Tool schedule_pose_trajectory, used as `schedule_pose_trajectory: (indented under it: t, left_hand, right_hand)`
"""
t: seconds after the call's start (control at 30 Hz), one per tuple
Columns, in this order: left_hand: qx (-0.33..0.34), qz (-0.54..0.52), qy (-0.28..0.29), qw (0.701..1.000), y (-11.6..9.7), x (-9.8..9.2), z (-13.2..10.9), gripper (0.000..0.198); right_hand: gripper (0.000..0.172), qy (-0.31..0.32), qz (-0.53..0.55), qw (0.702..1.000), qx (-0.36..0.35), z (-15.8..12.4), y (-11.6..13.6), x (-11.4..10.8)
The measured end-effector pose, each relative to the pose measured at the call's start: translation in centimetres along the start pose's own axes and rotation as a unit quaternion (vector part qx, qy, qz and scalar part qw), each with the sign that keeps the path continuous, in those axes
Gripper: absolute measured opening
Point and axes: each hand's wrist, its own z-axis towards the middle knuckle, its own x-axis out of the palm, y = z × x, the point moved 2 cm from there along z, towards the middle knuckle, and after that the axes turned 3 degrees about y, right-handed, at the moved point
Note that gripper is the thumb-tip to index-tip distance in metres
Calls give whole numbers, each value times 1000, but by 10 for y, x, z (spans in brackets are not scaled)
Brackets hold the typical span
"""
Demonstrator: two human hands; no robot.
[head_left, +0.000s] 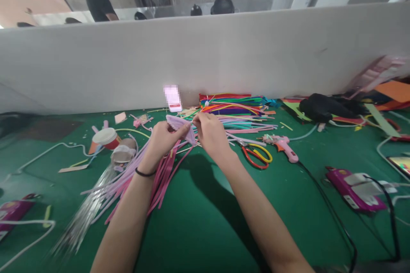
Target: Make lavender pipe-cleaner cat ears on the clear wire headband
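Observation:
A small lilac piece with ridged rows [181,127] is held above the table between my two hands. My left hand [165,138] grips it with thumb and fingers from the left. At its right edge my right hand [209,133] is closed in a pinch; what lies between those fingertips is too small to make out. Pink pipe cleaners [163,179] and lilac ones [105,192] spread under and beside my left forearm. Behind my right hand lies a pile of multicoloured pipe cleaners [237,106].
Scissors with red and yellow handles [258,156] and a pink glue gun [283,145] lie at the right, near a magenta power strip [354,189]. A paper cup [106,137] and clear sticks [86,209] are left. A white partition [205,55] stands behind; people are beyond.

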Motion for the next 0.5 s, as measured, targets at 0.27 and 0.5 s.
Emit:
schedule_pose_trajectory:
  t: [0.27,0.5]
  left_hand:
    - [3,-16,-90,996,0,16,-2,24]
    - [21,-82,-170,982,-6,22,-5,19]
  right_hand:
    - [11,-10,63,995,82,1,-3,1]
    - [10,-28,217,967,128,2,-1,5]
